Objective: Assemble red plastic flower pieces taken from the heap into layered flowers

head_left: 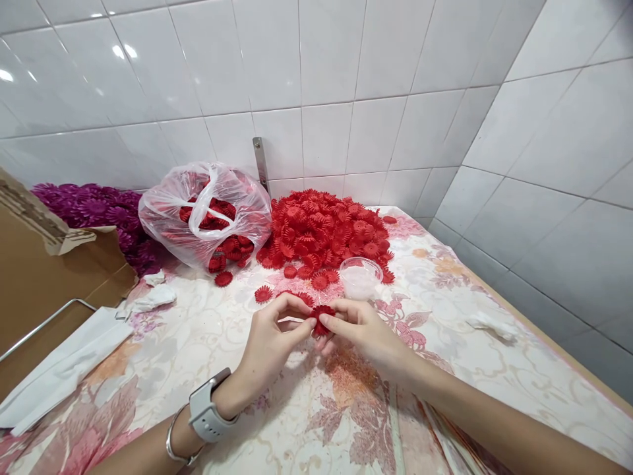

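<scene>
Between my two hands is a dark red artificial flower head, pinched at its petals above the table. My left hand grips its left side with thumb and fingers; a watch and a bangle circle that wrist. On the other side, my right hand holds the flower with its thumb on the front and fingers behind. Just beyond the hands lie a few loose red flower heads. A clear plastic cup with whitish contents stands past my right hand.
A large pile of red flower heads rests against the tiled wall. Left of it sit a plastic bag of red pieces, purple flowers and a cardboard box. Crumpled white tissue lies on the right of the floral tablecloth.
</scene>
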Demonstrator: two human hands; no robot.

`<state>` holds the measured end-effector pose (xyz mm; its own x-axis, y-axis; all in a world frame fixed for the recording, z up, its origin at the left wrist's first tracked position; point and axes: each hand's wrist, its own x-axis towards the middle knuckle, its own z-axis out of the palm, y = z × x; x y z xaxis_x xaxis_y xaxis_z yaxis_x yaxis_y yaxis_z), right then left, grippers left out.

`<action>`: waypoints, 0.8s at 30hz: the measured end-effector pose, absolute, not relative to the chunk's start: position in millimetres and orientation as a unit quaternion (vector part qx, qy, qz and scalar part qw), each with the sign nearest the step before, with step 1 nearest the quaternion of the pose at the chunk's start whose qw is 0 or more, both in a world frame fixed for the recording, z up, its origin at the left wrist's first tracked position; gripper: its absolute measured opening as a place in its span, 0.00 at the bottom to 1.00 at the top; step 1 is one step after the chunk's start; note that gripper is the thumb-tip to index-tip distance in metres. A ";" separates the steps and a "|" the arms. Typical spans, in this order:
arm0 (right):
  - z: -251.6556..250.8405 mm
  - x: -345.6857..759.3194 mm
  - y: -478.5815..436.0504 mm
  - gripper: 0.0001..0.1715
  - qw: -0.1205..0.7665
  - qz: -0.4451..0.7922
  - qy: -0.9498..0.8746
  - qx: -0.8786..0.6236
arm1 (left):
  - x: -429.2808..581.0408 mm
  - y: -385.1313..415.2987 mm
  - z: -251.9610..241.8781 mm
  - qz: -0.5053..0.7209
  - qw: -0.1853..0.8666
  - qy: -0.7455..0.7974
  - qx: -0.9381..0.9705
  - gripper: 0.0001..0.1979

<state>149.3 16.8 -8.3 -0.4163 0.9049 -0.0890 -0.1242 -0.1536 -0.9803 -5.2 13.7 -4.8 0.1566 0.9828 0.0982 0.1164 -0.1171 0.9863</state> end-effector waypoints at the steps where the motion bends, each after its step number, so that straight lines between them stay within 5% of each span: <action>1: -8.3 149.4 16.6 0.13 0.395 0.650 -0.530 -0.375 | -5.3 13.7 -4.8 0.457 0.480 0.462 0.590 0.05; 8: -10.7 149.0 14.3 0.07 0.417 0.625 -0.535 -0.387 | -2.6 10.7 -5.9 0.461 0.512 0.452 0.567 0.06; 24: -9.5 154.3 20.9 0.23 0.374 0.657 -0.507 -0.414 | -10.7 22.3 -1.2 0.493 0.423 0.509 0.565 0.05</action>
<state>154.3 20.9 -9.5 -0.3787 0.9107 -0.1648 -0.0716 -0.2063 -0.9759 -10.7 22.3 -1.2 -0.0039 0.9920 0.1259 0.1580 -0.1237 0.9797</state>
